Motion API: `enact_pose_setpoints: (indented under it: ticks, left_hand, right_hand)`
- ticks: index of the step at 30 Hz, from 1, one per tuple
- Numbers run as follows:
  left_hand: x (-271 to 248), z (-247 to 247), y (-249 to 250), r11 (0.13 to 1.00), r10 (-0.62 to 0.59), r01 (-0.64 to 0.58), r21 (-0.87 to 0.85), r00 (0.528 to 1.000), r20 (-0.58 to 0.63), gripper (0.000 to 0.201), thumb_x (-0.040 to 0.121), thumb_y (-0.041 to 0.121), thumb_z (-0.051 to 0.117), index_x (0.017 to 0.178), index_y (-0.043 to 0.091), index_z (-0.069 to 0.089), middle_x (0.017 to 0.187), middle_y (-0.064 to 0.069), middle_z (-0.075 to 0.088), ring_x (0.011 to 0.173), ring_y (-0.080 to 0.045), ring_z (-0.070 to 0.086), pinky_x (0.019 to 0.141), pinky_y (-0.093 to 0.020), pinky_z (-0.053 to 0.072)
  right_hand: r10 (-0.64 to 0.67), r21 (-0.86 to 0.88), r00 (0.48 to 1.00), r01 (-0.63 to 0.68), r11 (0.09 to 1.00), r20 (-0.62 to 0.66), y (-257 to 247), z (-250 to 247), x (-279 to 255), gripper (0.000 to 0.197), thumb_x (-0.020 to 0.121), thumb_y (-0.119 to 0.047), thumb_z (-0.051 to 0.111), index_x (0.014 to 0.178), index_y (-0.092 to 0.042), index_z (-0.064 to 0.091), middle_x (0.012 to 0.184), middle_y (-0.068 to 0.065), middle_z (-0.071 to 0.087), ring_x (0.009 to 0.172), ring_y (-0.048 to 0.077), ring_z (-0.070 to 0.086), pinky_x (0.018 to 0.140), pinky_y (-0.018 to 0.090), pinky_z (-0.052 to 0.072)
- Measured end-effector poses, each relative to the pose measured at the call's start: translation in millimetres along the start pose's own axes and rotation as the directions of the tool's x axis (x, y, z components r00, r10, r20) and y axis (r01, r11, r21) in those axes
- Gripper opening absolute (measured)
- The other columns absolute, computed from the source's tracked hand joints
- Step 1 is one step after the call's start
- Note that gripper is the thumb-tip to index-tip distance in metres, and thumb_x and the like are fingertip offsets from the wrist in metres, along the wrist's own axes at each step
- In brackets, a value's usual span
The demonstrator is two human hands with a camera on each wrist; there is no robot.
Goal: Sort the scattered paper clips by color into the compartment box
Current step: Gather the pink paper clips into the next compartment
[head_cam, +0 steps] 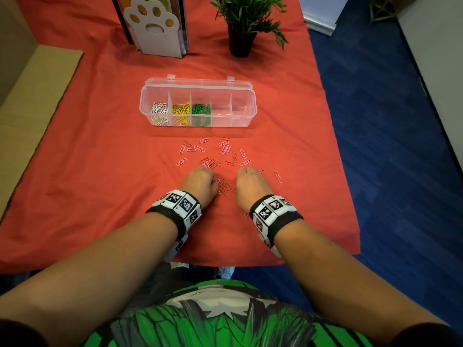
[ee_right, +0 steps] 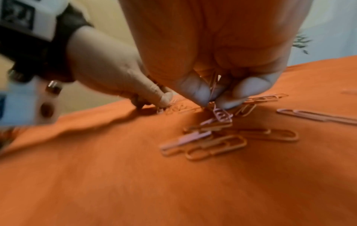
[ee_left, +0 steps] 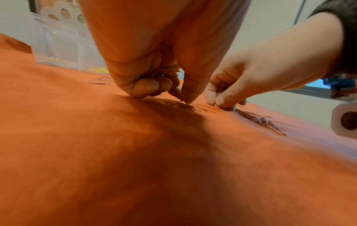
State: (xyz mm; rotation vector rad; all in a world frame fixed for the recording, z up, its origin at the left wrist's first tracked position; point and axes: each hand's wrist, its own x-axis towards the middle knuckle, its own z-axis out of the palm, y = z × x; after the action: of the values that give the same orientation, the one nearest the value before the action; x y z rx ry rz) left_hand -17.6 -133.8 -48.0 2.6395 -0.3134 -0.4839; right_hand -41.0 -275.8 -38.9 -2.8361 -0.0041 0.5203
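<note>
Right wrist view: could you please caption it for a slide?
Right hand pinches paper clips above loose clips on orange cloth.

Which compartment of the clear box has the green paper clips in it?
The third compartment from the left of the compartment box; white and yellow clips fill the two to its left.

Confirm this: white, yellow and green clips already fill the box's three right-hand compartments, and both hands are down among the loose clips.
Wrong side. In the head view the white, yellow and green clips sit in the compartment box's three left-hand compartments. Left hand and right hand are down among the loose clips.
</note>
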Motion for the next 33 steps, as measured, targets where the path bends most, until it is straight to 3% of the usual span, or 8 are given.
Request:
enact_pose_setpoints:
  ticks: [5,10,15,18,22,24,30,33]
  left_hand:
    - [4.2,-12.8,-12.0,0.892,-0.187,0.175,-0.416,0.982,0.013,0.009,0.088,0.015,0.054,0.082,0.014,0.06,0.065,-0.001,0.053,0.063,-0.018,0.05,0.065,-0.025,0.045]
    - [-1.3,-27.0,-16.3,0.199,-0.288,0.374,-0.906,0.906,0.311,0.029,0.095,0.006,0.034,0.078,0.019,0.054,0.063,0.0,0.041,0.037,-0.001,0.044,0.038,-0.013,0.037]
    - [0.0,-22.1,-17.7,0.487,-0.272,0.311,-0.816,0.942,0.197,0.025,0.091,0.007,0.046,0.074,0.02,0.058,0.048,0.007,0.046,0.037,-0.005,0.039,0.04,-0.014,0.035]
    - [-3.7,-18.6,-12.9,0.89,-0.128,0.145,-0.433,0.989,0.068,0.003,0.082,0.02,0.067,0.084,0.02,0.065,0.059,0.006,0.054,0.051,-0.007,0.049,0.055,-0.021,0.039]
    - [-2.0,-7.5,-20.1,0.998,0.057,-0.057,0.019,0.998,-0.003,0.03,0.076,0.027,0.07,0.105,0.018,0.067,0.102,-0.007,0.066,0.095,-0.024,0.062,0.085,-0.027,0.045]
    - [-0.5,-2.9,-24.0,0.994,0.095,-0.094,0.059,0.995,-0.024,0.02,0.08,0.025,0.065,0.095,0.011,0.066,0.098,-0.012,0.064,0.093,-0.03,0.061,0.083,-0.032,0.045]
    - [-0.7,-3.4,-31.9,0.987,-0.024,0.02,-0.157,0.999,-0.023,0.009,0.086,0.021,0.058,0.08,0.014,0.057,0.079,-0.006,0.056,0.073,-0.023,0.051,0.07,-0.029,0.038]
    - [1.4,-14.3,-26.5,0.682,-0.266,0.272,-0.679,0.957,0.117,0.023,0.089,0.011,0.048,0.068,0.021,0.047,0.061,-0.001,0.044,0.049,-0.012,0.041,0.052,-0.026,0.032]
  right_hand:
    - [0.232,0.689,0.96,-0.276,0.67,0.159,24.6,-13.2,11.1,0.026,0.082,0.004,0.044,0.072,-0.019,0.052,0.073,0.003,0.056,0.067,0.018,0.051,0.066,0.03,0.046]
    - [0.148,0.961,0.952,-0.256,-0.099,0.269,54.4,-31.0,-2.0,0.027,0.09,0.013,0.039,0.085,-0.006,0.059,0.07,0.005,0.049,0.054,0.007,0.048,0.048,0.014,0.045]
    - [0.108,0.904,0.946,-0.253,-0.346,0.306,67.9,-33.9,-4.0,0.023,0.093,0.0,0.038,0.092,-0.005,0.06,0.081,0.008,0.062,0.063,0.011,0.052,0.055,0.019,0.049]
    - [0.161,0.91,0.913,-0.327,-0.257,0.374,62.9,-33.2,0.5,0.015,0.09,-0.007,0.045,0.084,-0.013,0.058,0.07,0.0,0.055,0.054,0.008,0.045,0.046,0.018,0.04]
    - [0.327,0.747,0.938,-0.298,0.594,0.115,54.7,-28.5,17.9,0.017,0.09,-0.013,0.051,0.079,-0.014,0.063,0.075,0.0,0.059,0.064,0.013,0.051,0.058,0.027,0.043]
    - [0.26,0.524,0.966,-0.23,0.82,0.016,55.0,-30.5,23.3,0.027,0.096,-0.018,0.041,0.097,-0.006,0.064,0.092,0.007,0.064,0.087,0.022,0.057,0.081,0.03,0.044]
    - [0.266,0.674,0.96,-0.251,0.695,0.084,57.7,-25.0,30.6,0.026,0.097,-0.009,0.032,0.098,-0.013,0.058,0.062,-0.003,0.053,0.06,0.009,0.051,0.063,0.025,0.039]
    - [0.273,0.754,0.961,-0.216,0.62,0.051,54.4,-24.3,35.1,0.029,0.094,-0.002,0.034,0.095,-0.013,0.062,0.063,-0.003,0.057,0.061,0.009,0.052,0.06,0.019,0.041]
